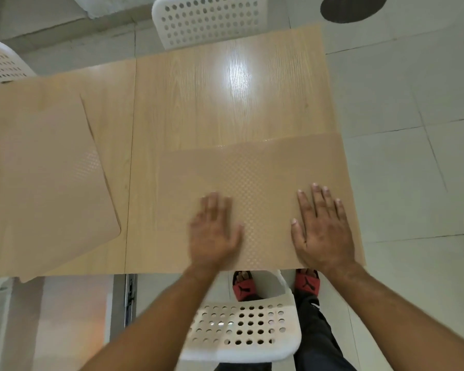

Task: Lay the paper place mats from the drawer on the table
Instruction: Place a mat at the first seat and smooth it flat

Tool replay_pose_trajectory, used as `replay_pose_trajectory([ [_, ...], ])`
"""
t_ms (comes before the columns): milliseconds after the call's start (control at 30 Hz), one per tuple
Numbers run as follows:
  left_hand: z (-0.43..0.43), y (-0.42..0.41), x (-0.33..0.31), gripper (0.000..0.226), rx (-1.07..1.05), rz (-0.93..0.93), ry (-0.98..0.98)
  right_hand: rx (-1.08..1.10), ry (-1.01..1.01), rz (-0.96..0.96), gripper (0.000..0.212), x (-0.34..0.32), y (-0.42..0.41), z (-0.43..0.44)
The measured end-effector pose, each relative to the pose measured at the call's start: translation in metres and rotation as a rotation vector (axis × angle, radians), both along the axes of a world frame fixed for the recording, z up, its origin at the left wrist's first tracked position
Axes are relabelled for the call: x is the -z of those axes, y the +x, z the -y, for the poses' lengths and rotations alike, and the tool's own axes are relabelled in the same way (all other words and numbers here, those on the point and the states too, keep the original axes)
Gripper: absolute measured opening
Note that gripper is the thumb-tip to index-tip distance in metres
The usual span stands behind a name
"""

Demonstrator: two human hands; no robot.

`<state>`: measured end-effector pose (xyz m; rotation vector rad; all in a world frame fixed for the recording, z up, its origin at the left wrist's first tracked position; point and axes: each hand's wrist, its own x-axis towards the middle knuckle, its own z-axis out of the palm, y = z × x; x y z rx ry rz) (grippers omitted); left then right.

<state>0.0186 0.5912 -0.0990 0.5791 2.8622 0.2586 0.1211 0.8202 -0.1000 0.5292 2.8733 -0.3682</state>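
Left hand (214,231) blurred, its fingertips hard to make out; it lies palm-down, fingers spread flat and gripping nothing, on the near tan paper place mat with a dotted embossed texture (255,183). Right hand (322,228) sharp, also flat and splayed, clamped on nothing, pressing the same mat at its 4 o'clock corner. This mat sits at 5 o'clock on the light wood-grain table (225,97); its near edge runs along the table's near edge and its right edge along the table's right edge, so whether it overhangs cannot be told. Its left edge is faint against the wood. A second tan paper place mat (46,170) lies at 8 o'clock, skewed, cut off by the frame's left side, its near corner hanging past the table edge. The two mats are apart, with a strip of bare wood and the table's seam between them. Bare tabletop from 11 to 1 o'clock, with a bright glare patch. White perforated plastic chair (241,330) tucked under the near edge between the forearms, partly hiding red slide sandals (307,282) on grey floor tiles (413,129). Another white perforated chair (209,20) at 12 o'clock, top cut off; a third chair (0,62) at 10 o'clock, mostly out of frame.
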Motion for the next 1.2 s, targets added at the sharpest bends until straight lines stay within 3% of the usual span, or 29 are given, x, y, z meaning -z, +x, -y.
replay_pose_trajectory([
  [100, 0.04, -0.025, -0.008, 0.072, -0.183, 0.076, -0.037, 0.005, 0.004, 0.011, 0.068, -0.004, -0.001, 0.0],
  [200, 0.038, -0.024, -0.009, 0.071, -0.166, 0.075, -0.023, 0.05, -0.078, -0.052, 0.067, -0.014, -0.008, 0.008],
  [300, 0.039, -0.021, -0.007, 0.072, -0.178, 0.075, -0.015, -0.048, -0.161, -0.137, 0.068, -0.026, -0.049, 0.042],
  [500, 0.043, -0.022, -0.002, 0.071, -0.19, 0.061, -0.007, -0.168, -0.078, -0.016, 0.066, -0.007, -0.157, 0.1],
  [667, 0.022, -0.048, -0.01, 0.071, -0.218, 0.147, 0.042, -0.166, 0.026, -0.057, 0.067, 0.002, -0.153, 0.097],
  [800, 0.009, -0.109, -0.007, 0.067, -0.184, 0.079, 0.035, -0.166, 0.028, -0.073, 0.065, 0.004, -0.156, 0.1],
  [1000, 0.008, -0.057, 0.005, 0.057, -0.073, 0.065, 0.049, -0.165, 0.048, -0.058, 0.062, 0.007, -0.157, 0.1],
  [1200, 0.012, -0.06, 0.006, 0.058, -0.078, 0.041, 0.026, -0.137, 0.009, -0.031, 0.062, 0.003, -0.153, 0.077],
])
